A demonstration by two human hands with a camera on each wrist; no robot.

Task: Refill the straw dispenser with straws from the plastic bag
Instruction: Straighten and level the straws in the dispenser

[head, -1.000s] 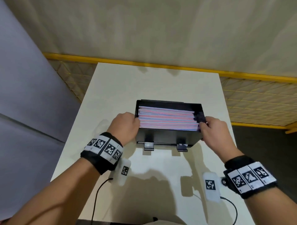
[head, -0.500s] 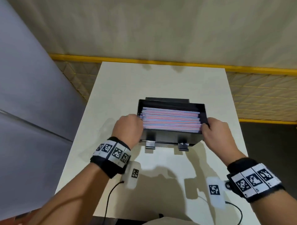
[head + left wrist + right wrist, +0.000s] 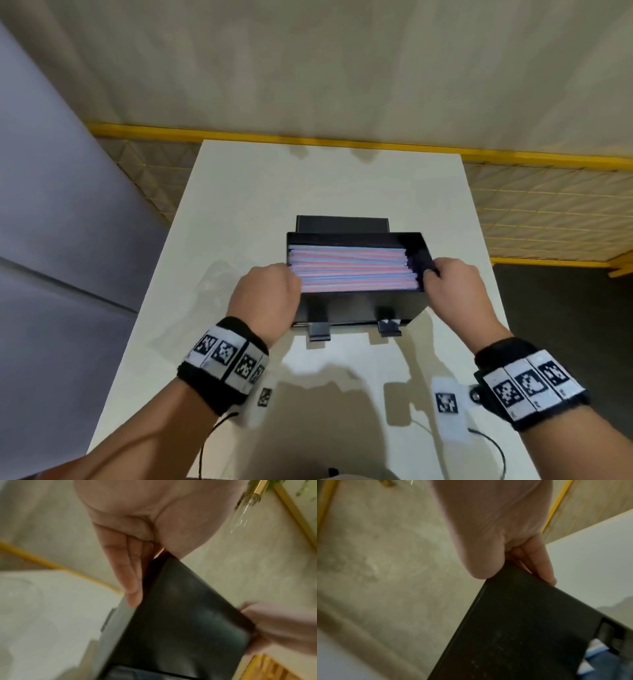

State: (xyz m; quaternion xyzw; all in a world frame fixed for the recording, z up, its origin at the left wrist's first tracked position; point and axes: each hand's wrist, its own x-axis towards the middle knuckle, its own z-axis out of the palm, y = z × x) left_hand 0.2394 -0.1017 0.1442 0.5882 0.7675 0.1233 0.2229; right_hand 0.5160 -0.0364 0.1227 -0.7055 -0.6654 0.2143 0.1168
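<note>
The black rectangular plastic straw dispenser point(image 3: 358, 305) stands near the middle of the white counter point(image 3: 239, 212), open at the top and filled nearly to its rim with a flat stack of paper-wrapped straws point(image 3: 352, 269) striped pink, blue and white, lying lengthwise from side to side. The left hand point(image 3: 265, 296) grips the dispenser's left end, fingers flat along the side wall and thumb at the top edge; the right hand point(image 3: 452, 291) grips the right end, thumb over the rim. Two small clips jut from the lower front edge. Beyond the counter's far edge run a yellow rail point(image 3: 342, 138) and a beige wall point(image 3: 342, 61).
</note>
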